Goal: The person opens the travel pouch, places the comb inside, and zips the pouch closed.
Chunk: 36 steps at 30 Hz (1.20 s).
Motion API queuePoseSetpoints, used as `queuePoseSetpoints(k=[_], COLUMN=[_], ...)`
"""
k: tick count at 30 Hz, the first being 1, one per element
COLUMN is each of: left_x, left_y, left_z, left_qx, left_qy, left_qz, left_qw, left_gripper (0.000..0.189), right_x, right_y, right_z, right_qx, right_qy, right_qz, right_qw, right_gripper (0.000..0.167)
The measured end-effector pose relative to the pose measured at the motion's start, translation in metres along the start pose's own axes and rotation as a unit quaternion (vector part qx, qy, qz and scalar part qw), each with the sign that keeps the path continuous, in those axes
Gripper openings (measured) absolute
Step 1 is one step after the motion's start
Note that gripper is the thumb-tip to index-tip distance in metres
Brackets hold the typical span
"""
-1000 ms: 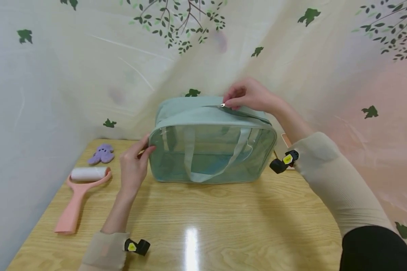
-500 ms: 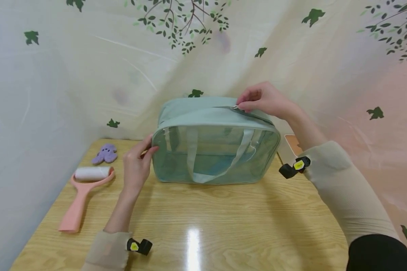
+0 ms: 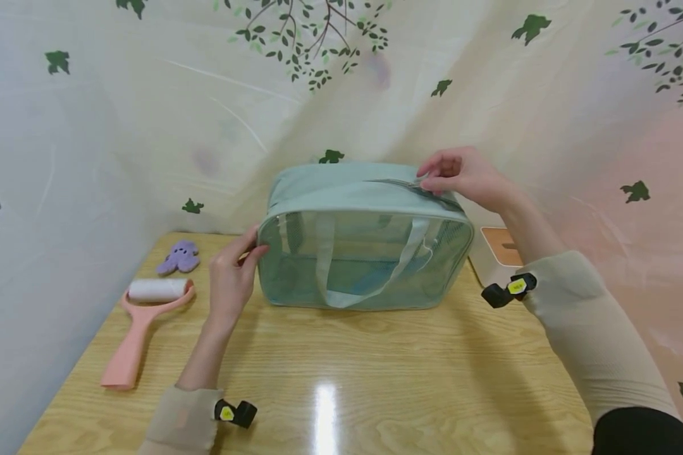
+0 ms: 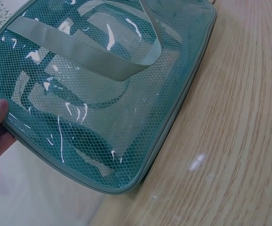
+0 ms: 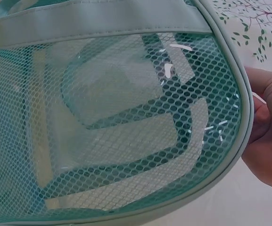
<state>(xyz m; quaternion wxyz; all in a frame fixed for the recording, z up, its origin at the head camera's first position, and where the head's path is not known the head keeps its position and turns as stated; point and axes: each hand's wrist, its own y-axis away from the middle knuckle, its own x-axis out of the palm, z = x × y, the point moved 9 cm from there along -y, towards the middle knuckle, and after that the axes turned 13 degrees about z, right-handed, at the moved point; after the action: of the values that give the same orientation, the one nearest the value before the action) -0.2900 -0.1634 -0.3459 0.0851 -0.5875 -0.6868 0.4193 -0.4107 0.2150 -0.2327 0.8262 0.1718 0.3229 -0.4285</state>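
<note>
A pale green bag (image 3: 370, 189) with a clear mesh-patterned front and a strap handle (image 3: 330, 297) stands upright on the wooden table. My left hand (image 3: 230, 272) holds its left edge between thumb and fingers; the left wrist view shows the thumb on the front rim. At the top right of the bag, my right hand (image 3: 467, 177) pinches the pull of the zipper (image 3: 395, 182), and the fingertips hide the slider. In the right wrist view, the right hand (image 5: 270, 122) is partly behind the bag's rim. Something bluish shows faintly through the front panel.
On the left of the table (image 3: 341, 354) lie a pink lint roller (image 3: 133, 341) and a small purple octopus toy (image 3: 179, 257). A white box-like object with an orange-brown top (image 3: 498, 246) stands right of the bag. A patterned curtain (image 3: 233, 114) hangs close behind.
My right hand has drawn the zipper pull rightward along the bag's top. More of the white object on the right has come into sight. The left hand keeps its hold on the bag's edge.
</note>
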Motion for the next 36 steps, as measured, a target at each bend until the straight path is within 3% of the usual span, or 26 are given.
queuePoseSetpoints(k=[15,27,36], left_x=[0.003,0.002,0.001], left_y=[0.001,0.0,0.0], left_z=[0.001,0.001,0.0], left_qx=[-0.007,-0.011,-0.006], left_qy=[-0.004,0.004,0.001], left_qz=[0.011,0.008,0.006], left_qw=[0.9999,0.9999,1.0], left_gripper=[0.035,0.035,0.034], right_x=[-0.01,-0.017,-0.019], right_y=[0.021,0.033,0.047], right_z=[-0.03,-0.047,-0.068], right_qx=[0.034,0.033,0.052], right_qy=[0.013,-0.028,-0.039], right_qz=[-0.022,-0.039,-0.048], right_qw=[0.9991,0.9983,0.9967], right_gripper=[0.02,0.015,0.024])
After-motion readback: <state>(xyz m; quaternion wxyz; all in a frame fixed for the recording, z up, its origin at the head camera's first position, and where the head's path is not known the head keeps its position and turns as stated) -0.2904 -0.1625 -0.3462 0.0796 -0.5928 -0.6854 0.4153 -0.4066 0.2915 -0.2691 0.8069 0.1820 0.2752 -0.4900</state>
